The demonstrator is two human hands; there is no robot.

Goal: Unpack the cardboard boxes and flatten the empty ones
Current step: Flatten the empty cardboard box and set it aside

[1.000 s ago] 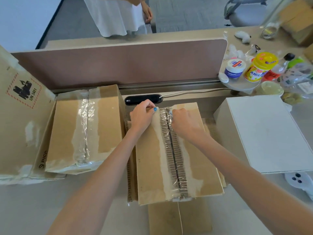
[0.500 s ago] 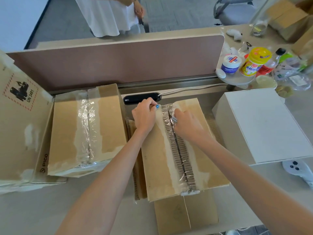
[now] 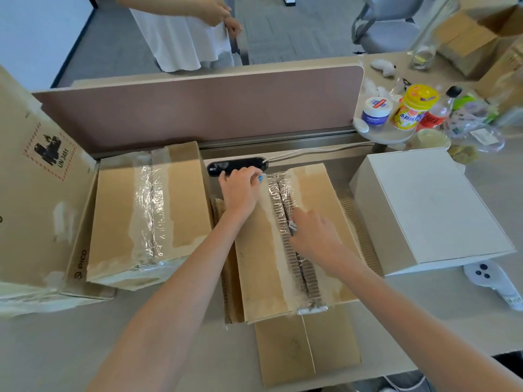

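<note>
Hands, two: left hand curled over the far edge of the centre box, fingers bent together; right hand on its taped seam, pinching a small blade, hard to make out. Cardboard boxes close by, three: centre one, a taped one just left, a large one at far left; also one white box right. Pale desk against a brown divider, boxes crowding both sides, bare strip along the near edge.

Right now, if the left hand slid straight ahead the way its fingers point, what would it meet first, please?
Probably the black power strip, lying just past the left hand at the box's far edge; depth is hard to judge.
</note>
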